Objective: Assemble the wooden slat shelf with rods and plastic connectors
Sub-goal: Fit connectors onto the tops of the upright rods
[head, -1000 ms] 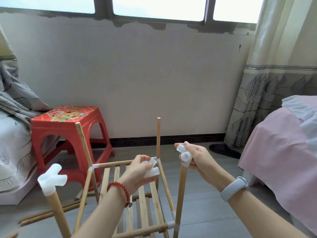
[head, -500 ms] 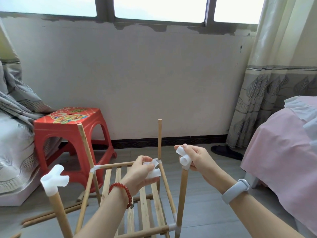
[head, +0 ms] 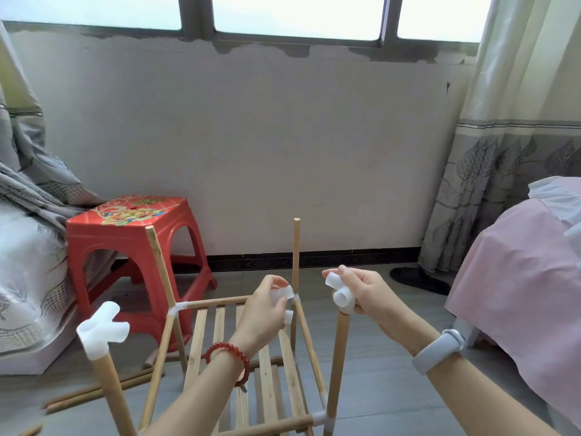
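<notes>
her right hand (head: 361, 297) pinches the connector (head: 341, 295) capping the near right rod (head: 338, 357), likely seating it, while her left hand (head: 264, 313), fingers curled, holds a spare connector (head: 283, 294) ready over the slatted shelf (head: 248, 366) on the floor.

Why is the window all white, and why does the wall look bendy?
In the head view, daylight overexposes the window, so nothing outside shows. The wide-angle lens bows the wall and tilts the curtain at the edge. The loose rods on the floor look smeared, while the hands, left and right, stay fairly sharp.
</notes>
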Available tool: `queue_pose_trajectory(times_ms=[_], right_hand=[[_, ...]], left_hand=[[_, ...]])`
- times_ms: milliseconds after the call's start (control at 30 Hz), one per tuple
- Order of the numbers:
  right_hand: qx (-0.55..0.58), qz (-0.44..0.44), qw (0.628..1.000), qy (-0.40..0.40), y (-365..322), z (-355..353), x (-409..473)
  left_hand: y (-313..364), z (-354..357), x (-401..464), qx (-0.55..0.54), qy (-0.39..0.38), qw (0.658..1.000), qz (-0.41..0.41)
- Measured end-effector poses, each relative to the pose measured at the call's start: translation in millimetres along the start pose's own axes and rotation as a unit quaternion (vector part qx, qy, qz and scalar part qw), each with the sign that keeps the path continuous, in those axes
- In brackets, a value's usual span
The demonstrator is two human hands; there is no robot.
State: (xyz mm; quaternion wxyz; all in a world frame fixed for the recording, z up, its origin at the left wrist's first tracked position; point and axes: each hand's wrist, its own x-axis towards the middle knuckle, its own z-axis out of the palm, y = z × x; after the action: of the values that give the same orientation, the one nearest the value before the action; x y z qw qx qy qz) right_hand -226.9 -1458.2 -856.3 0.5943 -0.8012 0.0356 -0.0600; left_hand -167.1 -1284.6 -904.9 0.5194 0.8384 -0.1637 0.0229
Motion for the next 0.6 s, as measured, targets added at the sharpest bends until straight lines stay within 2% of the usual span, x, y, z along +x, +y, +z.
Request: queue_pose_trajectory(times_ms=[100, 167, 600], right_hand=[[-0.021, -0.016, 1.0, -0.01, -0.5, 0.7, -1.6], [-0.039, -0.025, 0.999, -0.014, 2.2, 2.2, -3.5], [-0.016, -0.019, 1.0, 0.0, 21.0, 6.1, -2.7]], left_hand=[[-7.8, 3.2, -2.0, 0.105, 0.022, 0.992, 0.073], [-11.6, 3.6, -4.5, 0.137, 0.025, 0.986, 0.091], [-7.0, 5.3, -3.8, 0.148, 0.018, 0.984, 0.098]])
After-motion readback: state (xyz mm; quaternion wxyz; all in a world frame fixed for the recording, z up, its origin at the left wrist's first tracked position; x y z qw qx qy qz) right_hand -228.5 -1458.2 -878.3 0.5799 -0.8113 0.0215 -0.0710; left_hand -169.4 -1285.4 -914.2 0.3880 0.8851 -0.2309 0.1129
